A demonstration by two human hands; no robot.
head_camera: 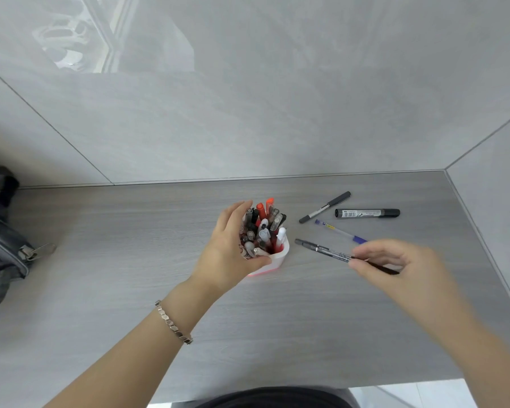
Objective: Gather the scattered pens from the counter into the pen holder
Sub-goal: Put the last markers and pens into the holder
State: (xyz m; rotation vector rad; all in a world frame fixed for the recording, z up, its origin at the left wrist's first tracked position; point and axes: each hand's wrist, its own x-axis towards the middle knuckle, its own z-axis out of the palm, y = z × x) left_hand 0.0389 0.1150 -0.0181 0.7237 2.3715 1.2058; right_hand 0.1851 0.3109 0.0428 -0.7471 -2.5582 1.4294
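Grey woodgrain table (pixel 130 245) under grey wall tiles, marker (pixel 367 213) label unreadable to me, left grip (pixel 230 248) cupped the pen holder (pixel 277 260), right grip (pixel 395 260) pinched a black pen (pixel 324 250).

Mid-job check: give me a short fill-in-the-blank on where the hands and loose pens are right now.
1. The left hand steadies the white pen holder with a red base, which is ____ of pens.
2. The right hand pinches a ____ pen.
3. The thick black marker lies on the grey wood-grain ____.

Missing words: full; black; counter
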